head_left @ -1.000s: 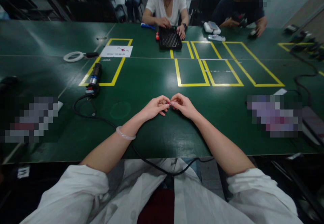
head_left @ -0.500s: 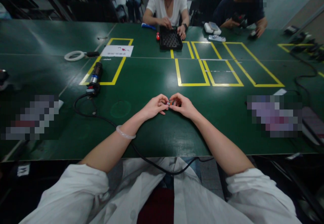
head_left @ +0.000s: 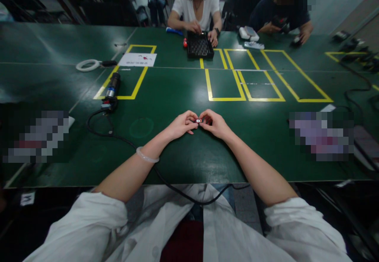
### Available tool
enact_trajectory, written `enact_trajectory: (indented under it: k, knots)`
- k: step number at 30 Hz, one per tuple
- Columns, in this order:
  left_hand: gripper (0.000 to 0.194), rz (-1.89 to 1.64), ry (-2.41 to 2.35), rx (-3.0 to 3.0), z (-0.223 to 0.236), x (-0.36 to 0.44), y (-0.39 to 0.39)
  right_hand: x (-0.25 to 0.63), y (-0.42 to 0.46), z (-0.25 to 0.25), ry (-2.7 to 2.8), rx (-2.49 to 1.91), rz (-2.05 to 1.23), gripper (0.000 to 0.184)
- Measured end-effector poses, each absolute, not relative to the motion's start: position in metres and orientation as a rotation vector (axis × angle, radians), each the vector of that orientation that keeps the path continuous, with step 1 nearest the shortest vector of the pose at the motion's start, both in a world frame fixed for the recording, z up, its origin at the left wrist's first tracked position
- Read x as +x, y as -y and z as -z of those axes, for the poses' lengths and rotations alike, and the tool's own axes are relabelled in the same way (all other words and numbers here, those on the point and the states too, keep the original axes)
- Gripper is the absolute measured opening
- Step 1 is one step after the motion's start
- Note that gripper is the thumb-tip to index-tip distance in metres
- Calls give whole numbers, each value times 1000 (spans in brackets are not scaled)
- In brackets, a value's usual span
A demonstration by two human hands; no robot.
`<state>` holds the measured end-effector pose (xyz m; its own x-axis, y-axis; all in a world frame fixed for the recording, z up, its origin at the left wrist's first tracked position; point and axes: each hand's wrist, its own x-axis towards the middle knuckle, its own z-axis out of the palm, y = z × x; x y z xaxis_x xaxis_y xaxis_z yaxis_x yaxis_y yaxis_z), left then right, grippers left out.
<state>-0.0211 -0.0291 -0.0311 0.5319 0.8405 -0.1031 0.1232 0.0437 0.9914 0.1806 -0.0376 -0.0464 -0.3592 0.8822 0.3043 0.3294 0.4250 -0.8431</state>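
Observation:
A small white piece with red-orange ends point(head_left: 198, 121) is pinched between my two hands, just above the green table point(head_left: 189, 155). My left hand point(head_left: 185, 123) grips its left end between thumb and fingers. On the other end, the fingertips of my right hand point(head_left: 212, 123) are closed. Much of the piece is hidden by fingers, and it is too small to tell its kind.
A dark cylindrical device point(head_left: 111, 88) with a black cable point(head_left: 127, 138) lies to the left. Behind it are a printed sheet point(head_left: 137, 59) and a white coil point(head_left: 88, 65). Across the table, a person in white handles a black tray point(head_left: 200, 46). Yellow tape point(head_left: 226, 99) marks rectangles.
The small piece has turned slightly between my fingertips, so more of its white face shows. Both hands stay in nearly the same place.

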Motion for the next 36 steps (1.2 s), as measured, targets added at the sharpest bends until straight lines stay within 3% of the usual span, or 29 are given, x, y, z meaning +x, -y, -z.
enact_trajectory:
  k: [7,14,22,36]
  knots:
    - [33,-677,-885,1457,31,-23,28,181,39,45,1863,-1046,-905,16]
    - [35,-623,-923,1466,29,-24,27,180,37,46,1633,-981,-1210,32]
    - [38,-556,-919,1533,28,-23,28,180,37,44,1566,-1011,-1293,40]
    - [32,-608,-919,1501,31,-23,27,181,35,48,1659,-972,-1221,27]
